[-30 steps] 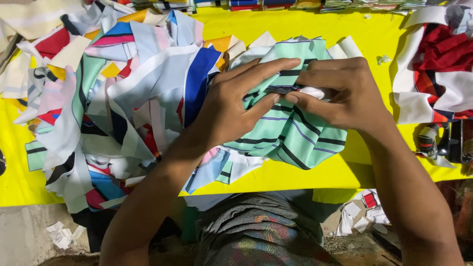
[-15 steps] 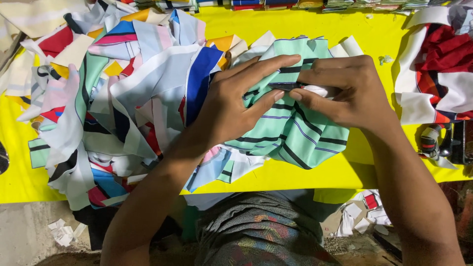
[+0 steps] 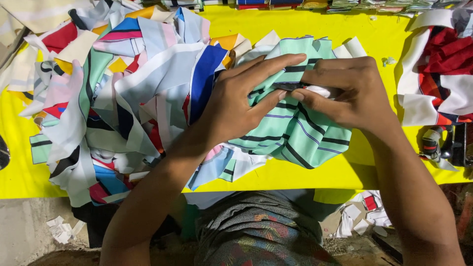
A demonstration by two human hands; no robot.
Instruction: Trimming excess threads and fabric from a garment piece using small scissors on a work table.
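Note:
My left hand (image 3: 241,101) and my right hand (image 3: 345,93) meet over a mint-green cloth piece with dark stripes (image 3: 300,133) lying on the yellow table (image 3: 389,39). Both hands pinch a fold of that cloth between their fingertips. A small white bit (image 3: 320,90) shows under my right fingers; whether it is cloth or a tool I cannot tell. My left forearm crosses a big heap of multicoloured cloth scraps (image 3: 123,98).
A red, white and grey fabric pile (image 3: 441,69) lies at the right edge, with a dark tool (image 3: 456,145) below it. Folded fabrics line the far edge (image 3: 276,4). Paper and cloth scraps (image 3: 362,216) litter the floor near my lap.
Both hands stay on the mint-green cloth; the fingers have shifted slightly along its fold and the cloth has been pulled a little flatter.

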